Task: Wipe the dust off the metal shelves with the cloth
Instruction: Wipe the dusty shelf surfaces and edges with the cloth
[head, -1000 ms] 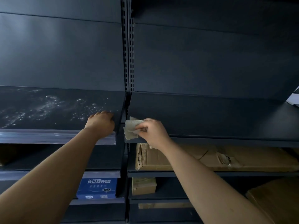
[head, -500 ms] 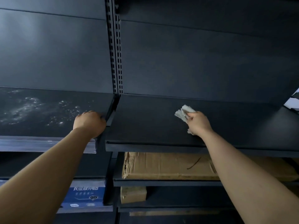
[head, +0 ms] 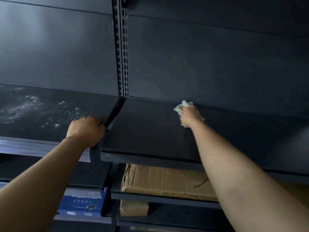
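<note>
Up back, right hand (head: 190,115), bunched cloth (head: 182,106)

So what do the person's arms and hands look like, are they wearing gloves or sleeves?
No gloves and no sleeves in view. Both forearms are bare as far as the picture shows, and the left hand and right hand are bare too. I see no watch, ring or bracelet on either one.

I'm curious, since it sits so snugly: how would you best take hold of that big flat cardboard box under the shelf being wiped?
Probably by its left end, coming from the front. The cardboard box lies flat with little room under the shelf above, so a top grab looks blocked; its left front corner is exposed.
</note>
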A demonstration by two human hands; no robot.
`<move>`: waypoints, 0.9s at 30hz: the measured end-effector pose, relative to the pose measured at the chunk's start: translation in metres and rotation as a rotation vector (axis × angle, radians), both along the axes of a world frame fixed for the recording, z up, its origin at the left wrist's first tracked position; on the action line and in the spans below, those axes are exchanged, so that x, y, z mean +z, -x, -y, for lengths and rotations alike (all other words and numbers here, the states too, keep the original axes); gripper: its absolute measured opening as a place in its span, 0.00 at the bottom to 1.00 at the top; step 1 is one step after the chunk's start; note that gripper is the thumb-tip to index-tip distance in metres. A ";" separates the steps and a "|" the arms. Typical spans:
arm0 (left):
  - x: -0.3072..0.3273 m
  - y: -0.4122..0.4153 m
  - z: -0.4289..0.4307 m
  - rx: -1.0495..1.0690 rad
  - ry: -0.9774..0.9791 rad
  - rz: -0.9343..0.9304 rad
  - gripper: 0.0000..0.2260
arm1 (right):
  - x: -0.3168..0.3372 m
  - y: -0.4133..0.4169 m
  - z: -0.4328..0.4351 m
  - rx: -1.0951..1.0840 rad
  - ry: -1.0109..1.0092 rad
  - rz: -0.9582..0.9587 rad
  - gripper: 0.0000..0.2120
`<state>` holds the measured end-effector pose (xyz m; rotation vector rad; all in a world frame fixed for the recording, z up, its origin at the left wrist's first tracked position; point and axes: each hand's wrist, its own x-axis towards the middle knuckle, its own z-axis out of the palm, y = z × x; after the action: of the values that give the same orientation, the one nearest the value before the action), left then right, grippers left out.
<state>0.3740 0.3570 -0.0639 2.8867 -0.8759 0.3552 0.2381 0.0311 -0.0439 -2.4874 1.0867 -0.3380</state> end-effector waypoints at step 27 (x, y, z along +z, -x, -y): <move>0.005 0.005 -0.004 -0.022 -0.035 -0.073 0.14 | -0.015 0.081 -0.013 -0.083 -0.060 0.180 0.24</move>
<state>0.3688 0.3607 -0.0589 2.8992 -0.9102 0.2327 0.1570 0.0441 -0.0585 -2.3137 1.1109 -0.5344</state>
